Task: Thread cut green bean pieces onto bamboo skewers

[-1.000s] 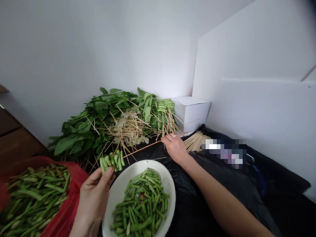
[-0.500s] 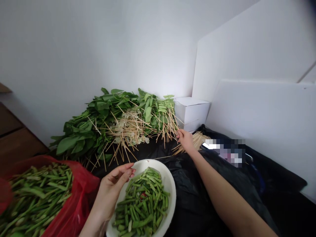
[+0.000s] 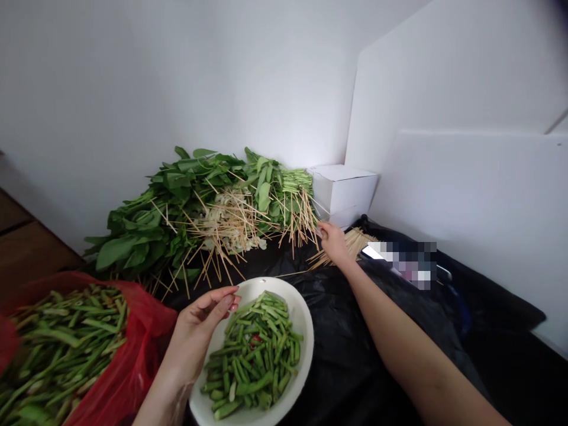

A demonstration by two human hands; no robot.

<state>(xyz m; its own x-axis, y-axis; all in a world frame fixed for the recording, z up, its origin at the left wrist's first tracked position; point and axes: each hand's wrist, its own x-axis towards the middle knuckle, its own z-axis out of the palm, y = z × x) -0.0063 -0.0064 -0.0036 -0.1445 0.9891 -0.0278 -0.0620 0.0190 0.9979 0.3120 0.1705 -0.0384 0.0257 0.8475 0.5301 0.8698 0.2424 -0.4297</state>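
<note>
"Two hands, well apart: what did they have?"

"The left hand [image 3: 199, 322] hung open and empty at the rim of the white plate [image 3: 303, 331] of cut green beans [image 3: 252, 355]. The right hand [image 3: 332, 242] reached the far skewers [image 3: 302, 222] beside the leafy greens [image 3: 146, 231]."

"Gripping any?"

"Couldn't tell; its fingertips were hidden. A blurred thing [image 3: 402, 266] lay right."
</note>
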